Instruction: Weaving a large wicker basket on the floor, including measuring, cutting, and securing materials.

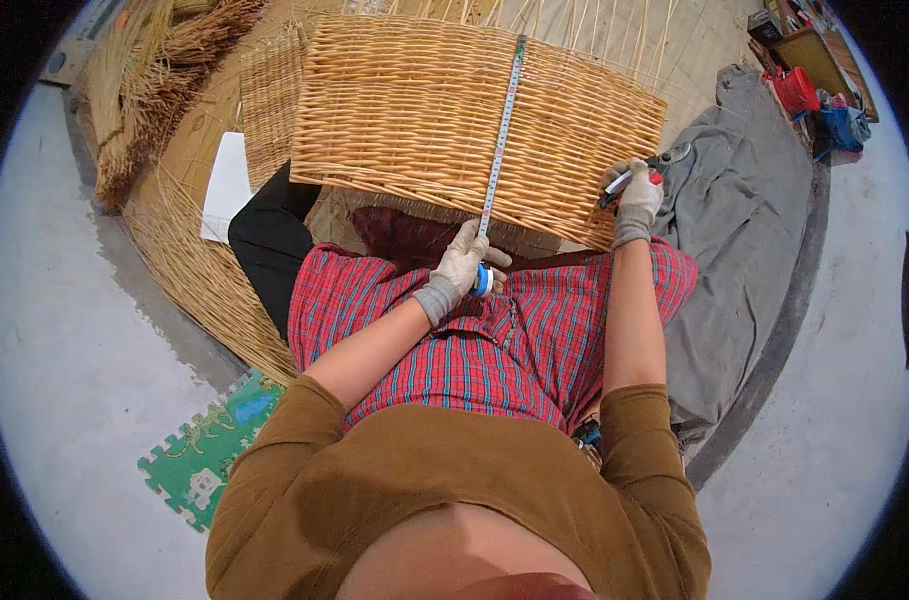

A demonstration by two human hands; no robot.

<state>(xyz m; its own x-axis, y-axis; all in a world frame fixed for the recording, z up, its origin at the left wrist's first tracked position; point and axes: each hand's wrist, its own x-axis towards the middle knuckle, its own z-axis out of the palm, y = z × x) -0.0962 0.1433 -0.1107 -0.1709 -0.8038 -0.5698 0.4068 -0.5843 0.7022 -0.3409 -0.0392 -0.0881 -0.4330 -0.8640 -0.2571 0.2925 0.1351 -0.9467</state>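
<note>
Between the left hand (462, 262) and the right hand (636, 195), a passage lies open over the checked apron (559, 310), bounded ahead by the near edge of the wicker panel (404, 110), whose face a hand could cross until it meets the measuring tape (500, 140). Protruding rods (642, 35) obstruct the panel's far edge, and the pruning shears (670, 158) jut out at the right, beyond which a hand could pass above the grey cloth (754, 220)

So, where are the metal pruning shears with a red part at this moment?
In the head view, the metal pruning shears are at upper right, held in the gloved right hand, beside the tan woven wicker panel.
</note>
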